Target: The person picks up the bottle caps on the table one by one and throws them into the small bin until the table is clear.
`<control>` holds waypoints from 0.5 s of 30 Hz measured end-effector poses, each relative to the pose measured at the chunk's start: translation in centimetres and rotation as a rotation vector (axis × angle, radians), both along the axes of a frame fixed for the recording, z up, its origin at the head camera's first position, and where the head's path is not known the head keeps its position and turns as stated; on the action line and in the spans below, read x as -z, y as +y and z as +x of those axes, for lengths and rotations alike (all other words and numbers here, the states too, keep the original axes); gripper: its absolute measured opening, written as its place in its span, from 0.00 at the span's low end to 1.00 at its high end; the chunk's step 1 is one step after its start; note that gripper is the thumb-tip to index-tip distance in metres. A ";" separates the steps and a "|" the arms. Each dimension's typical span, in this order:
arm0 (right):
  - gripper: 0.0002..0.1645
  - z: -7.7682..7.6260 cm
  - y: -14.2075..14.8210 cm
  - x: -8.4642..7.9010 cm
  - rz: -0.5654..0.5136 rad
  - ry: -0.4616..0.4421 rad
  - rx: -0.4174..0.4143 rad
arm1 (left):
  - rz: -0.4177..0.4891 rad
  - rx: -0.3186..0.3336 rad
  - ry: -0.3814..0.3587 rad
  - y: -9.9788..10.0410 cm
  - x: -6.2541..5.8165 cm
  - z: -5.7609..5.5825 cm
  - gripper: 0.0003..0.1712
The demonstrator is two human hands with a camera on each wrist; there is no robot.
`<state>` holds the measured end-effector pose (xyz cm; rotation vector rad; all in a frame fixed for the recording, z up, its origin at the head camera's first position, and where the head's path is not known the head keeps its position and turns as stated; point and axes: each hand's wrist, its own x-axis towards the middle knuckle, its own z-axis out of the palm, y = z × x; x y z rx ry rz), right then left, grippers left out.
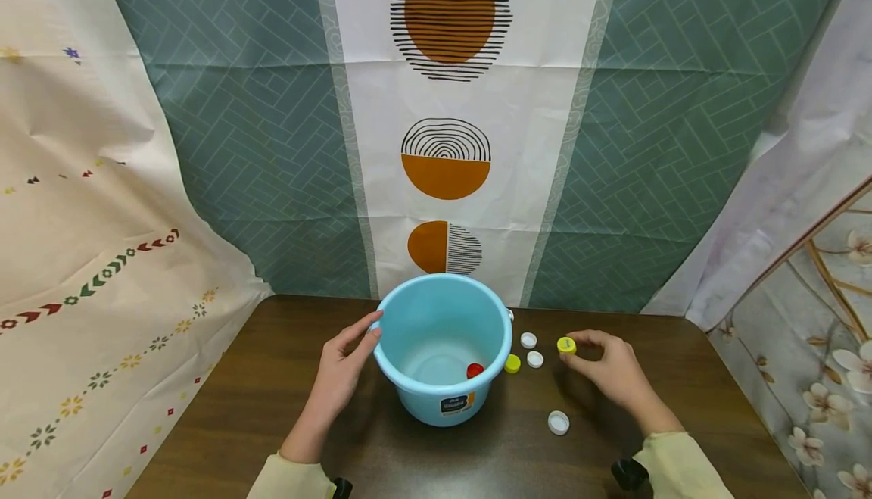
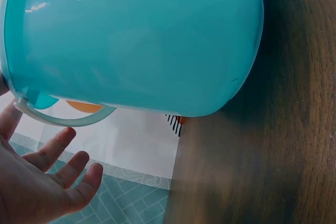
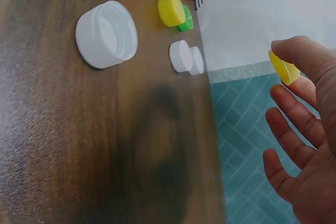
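A light blue bucket (image 1: 453,406) stands upright on the table, its handle (image 2: 79,120) hanging at the side. My left hand (image 1: 343,366) touches the bucket's rim with thumb and index fingertips. Its other fingers are spread beside the handle in the left wrist view. My right hand (image 1: 606,366) pinches a yellow bottle cap (image 3: 285,68) between thumb and index finger, above the table to the right of the bucket. Inside the bucket, a red cap (image 1: 474,370) lies on the bottom.
Between bucket and right hand lie two small white caps (image 1: 528,340), a yellow cap (image 1: 512,363) and a green cap (image 3: 187,19). A larger white cap (image 1: 559,422) lies nearer the front. The dark wooden table (image 1: 272,378) ends at a hanging patterned curtain (image 1: 272,143).
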<state>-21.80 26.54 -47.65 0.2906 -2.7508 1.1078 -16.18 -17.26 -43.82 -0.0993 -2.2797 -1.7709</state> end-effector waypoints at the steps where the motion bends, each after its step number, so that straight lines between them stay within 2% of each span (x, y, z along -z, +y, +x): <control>1: 0.28 0.0 -0.1 -0.1 -0.007 0.002 0.002 | 0.010 0.004 -0.002 0.1 -0.3 0.1 0.21; 6: 0.26 -0.1 -0.5 -0.7 -0.021 0.032 0.003 | 0.046 0.015 -0.020 0.4 -1.7 0.9 0.22; 8: 0.26 -0.2 -0.7 -1.0 -0.021 0.042 0.004 | 0.038 0.019 -0.020 0.5 -1.9 1.0 0.22; 11: 0.26 -0.3 -1.0 -1.4 -0.020 0.049 0.006 | 0.021 0.020 -0.018 0.3 -1.5 0.8 0.22; 15: 0.26 -0.6 -1.4 -1.9 -0.027 0.049 0.001 | -0.002 0.013 -0.007 0.1 -0.3 0.2 0.21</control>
